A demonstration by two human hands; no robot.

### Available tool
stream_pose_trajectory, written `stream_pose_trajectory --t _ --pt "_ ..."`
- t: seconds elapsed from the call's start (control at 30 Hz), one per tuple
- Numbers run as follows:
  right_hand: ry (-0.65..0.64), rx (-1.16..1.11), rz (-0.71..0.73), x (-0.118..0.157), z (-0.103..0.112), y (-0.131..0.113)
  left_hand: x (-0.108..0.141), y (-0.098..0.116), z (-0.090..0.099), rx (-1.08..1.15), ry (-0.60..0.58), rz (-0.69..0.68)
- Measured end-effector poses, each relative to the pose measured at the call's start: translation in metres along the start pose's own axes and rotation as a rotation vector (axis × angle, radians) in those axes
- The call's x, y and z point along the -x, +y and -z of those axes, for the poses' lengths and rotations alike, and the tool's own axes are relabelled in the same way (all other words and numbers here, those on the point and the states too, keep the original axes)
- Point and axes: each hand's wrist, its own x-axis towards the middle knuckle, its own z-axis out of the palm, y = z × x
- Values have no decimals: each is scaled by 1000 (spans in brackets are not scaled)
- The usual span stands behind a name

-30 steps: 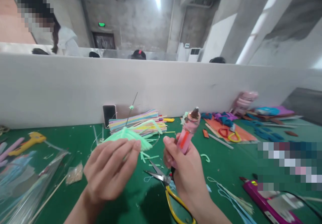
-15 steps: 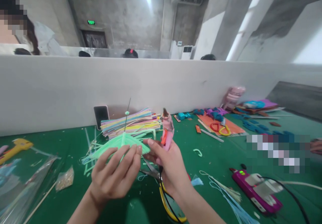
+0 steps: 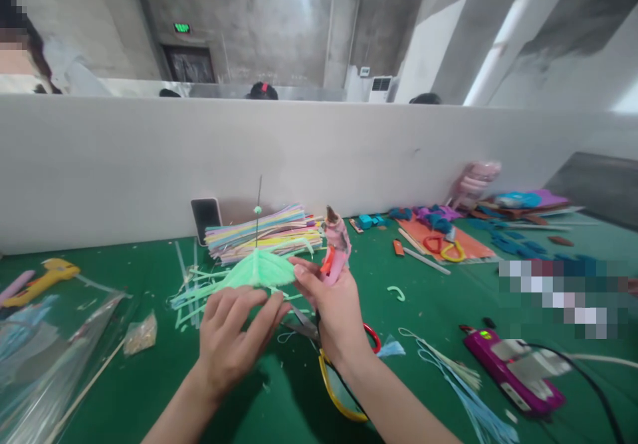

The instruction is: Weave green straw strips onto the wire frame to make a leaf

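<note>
1. Now, here's the action: the right hand (image 3: pixel 343 314) has its fingers wrapped around a pink glue gun with a red-orange trigger (image 3: pixel 339 254), nozzle pointing up, while its thumb and forefinger reach the right edge of a mint-green, fuzzy, umbrella-shaped canopy (image 3: pixel 259 270).
2. Over to the left hand (image 3: pixel 234 331), working just below that canopy! Its fingers are bent and drawn close together, tips near the lower rim; whether they pinch anything, one cannot tell.
3. And the canopy sits up above the green tabletop (image 3: pixel 279 404), between the hands, a thin dark wire (image 3: pixel 257 231) rising from its peak with a small mint-green tuft (image 3: pixel 258 210) threaded on it.
4. Just beneath the hands lie metal scissors with yellow and red handles (image 3: pixel 306 326), blades partly hidden.
5. Behind, there's a bundle of pastel fuzzy stems (image 3: pixel 264 234), and beside it a dark-screened phone (image 3: pixel 206 220) leaning on the white partition (image 3: pixel 319 158).
6. Out left, a yellow glue gun (image 3: pixel 47 281) and a clear bag of small beige pieces (image 3: pixel 140 335); out right, a magenta power strip (image 3: pixel 513 377) with white plugs, pale blue and cream tassels (image 3: pixel 463 377) nearer the hands.
</note>
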Motion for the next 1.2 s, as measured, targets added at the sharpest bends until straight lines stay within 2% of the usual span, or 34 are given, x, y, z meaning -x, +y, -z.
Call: stream_pose_trajectory --t 0.03,0.07,0.13,0.2,0.23,0.27,0.33,0.37,0.43,0.53,0.6,0.73,0.83,0.93,1.0,1.07,1.13,1.2 --pt "9 0 5 -1 0 1 4 5 -1 56 30 81" --pt "17 -3 9 -2 0 1 7 10 -2 136 6 159" --pt "29 -6 14 -2 1 1 9 17 -5 382 -123 411" --pt "25 2 7 -2 1 2 6 21 -8 681 -313 731" --pt "19 11 0 -1 1 2 3 21 -9 826 -361 902" --pt "10 22 -7 0 2 4 -1 20 -9 958 -367 1071" --pt "-16 49 -15 1 2 7 -8 17 -8 1161 -253 1378" --pt "-30 63 -15 2 2 9 -11 15 -7 1227 -186 1499" --pt "-58 97 -9 3 1 12 -14 10 -3 1297 -129 1651" --pt "-74 147 11 3 -1 13 -15 2 0 1344 -143 1710" --pt "-54 183 28 5 2 12 -15 -2 1 1352 -111 1727" --pt "124 335 92 16 22 13 -17 -3 8 1332 83 1745" --pt "220 448 80 35 41 21 -11 7 26 1332 179 1782" --pt "235 582 70 57 50 31 8 21 46 1280 150 1998" --pt "300 671 143 68 50 35 24 29 56 1242 130 2126" --pt "348 738 218 75 47 37 36 36 59 1243 200 2162" --pt "357 796 264 78 46 39 40 42 58 1253 288 2143" --pt "351 872 291 80 49 40 35 47 56 1251 278 2134"
